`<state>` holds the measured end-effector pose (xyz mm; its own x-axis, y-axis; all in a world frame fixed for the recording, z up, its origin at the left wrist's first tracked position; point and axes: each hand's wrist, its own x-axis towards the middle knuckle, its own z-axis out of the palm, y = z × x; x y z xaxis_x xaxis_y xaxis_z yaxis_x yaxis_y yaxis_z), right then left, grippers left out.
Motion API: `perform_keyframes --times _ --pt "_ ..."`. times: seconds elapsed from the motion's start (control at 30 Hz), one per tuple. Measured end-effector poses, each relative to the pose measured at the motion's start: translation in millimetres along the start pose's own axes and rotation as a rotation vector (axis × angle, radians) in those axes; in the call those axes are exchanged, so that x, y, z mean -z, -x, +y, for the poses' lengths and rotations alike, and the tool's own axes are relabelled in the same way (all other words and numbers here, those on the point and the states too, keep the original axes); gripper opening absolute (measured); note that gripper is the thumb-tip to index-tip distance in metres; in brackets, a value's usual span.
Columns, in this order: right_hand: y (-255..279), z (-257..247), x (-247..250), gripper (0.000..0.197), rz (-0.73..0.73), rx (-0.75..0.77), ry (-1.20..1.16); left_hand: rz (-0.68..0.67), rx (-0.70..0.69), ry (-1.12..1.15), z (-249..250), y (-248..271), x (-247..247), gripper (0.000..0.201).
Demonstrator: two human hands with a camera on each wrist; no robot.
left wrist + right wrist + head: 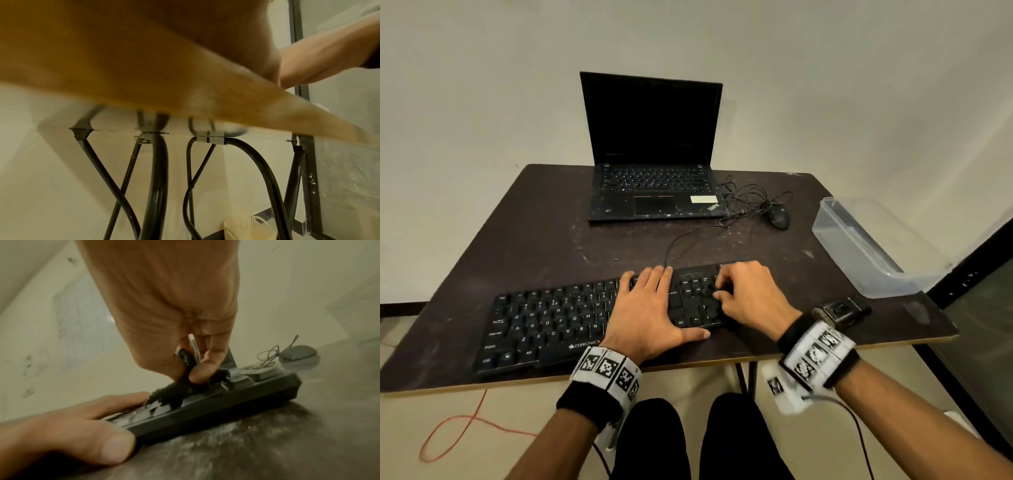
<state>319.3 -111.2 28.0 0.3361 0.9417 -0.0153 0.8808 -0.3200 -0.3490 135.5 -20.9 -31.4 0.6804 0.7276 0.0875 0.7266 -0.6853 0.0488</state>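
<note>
Two bare hands at a cleaning job, caught mid-wipe; on a scuffed dark-brown table (558, 219), near its front edge and well short of an open black laptop (654, 144), a black wired full-size keyboard (544, 322), lying flat; pressing down on its middle keys with the left hand (650, 308), fingers straight and spread, thumb stretched along the front rim, gripping nothing; pinching a ragged black wad of cleaning material (174, 392) between thumb and fingertips of the right hand (750, 294), curled tight over the right-end key block; cloth, sponge or gel, impossible to tell; wad touching the key tops, seemingly worked into the gaps. By the look of it, dusting the right-hand block, with the letter rows to the left yet to do; next, most likely, dragging or dabbing the wad leftward key by key, calling for light pressure, a firm pinch, and shifting the bracing hand off the covered keys without letting the board slide. Off to the right, apart: a black corded mouse (779, 217) and a clear plastic tub (859, 246).
</note>
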Motion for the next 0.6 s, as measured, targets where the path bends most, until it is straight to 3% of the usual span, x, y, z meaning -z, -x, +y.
perform_keyframes --times 0.17,0.33,0.5,0.6 --pt "-37.8 -5.8 13.6 0.005 0.040 -0.077 -0.069 -0.003 0.024 0.027 -1.7 1.5 1.0 0.142" --pt "7.9 8.7 0.2 0.009 -0.017 -0.052 -0.020 -0.006 0.040 0.045 -0.9 0.0 2.5 0.142" --pt "11.2 15.9 -2.6 0.011 0.120 -0.071 -0.071 -0.012 0.034 0.058 -1.4 0.5 2.3 0.142" --pt "18.4 10.1 -10.9 0.013 0.124 -0.094 -0.098 -0.013 0.037 0.052 -0.8 1.0 2.5 0.142"
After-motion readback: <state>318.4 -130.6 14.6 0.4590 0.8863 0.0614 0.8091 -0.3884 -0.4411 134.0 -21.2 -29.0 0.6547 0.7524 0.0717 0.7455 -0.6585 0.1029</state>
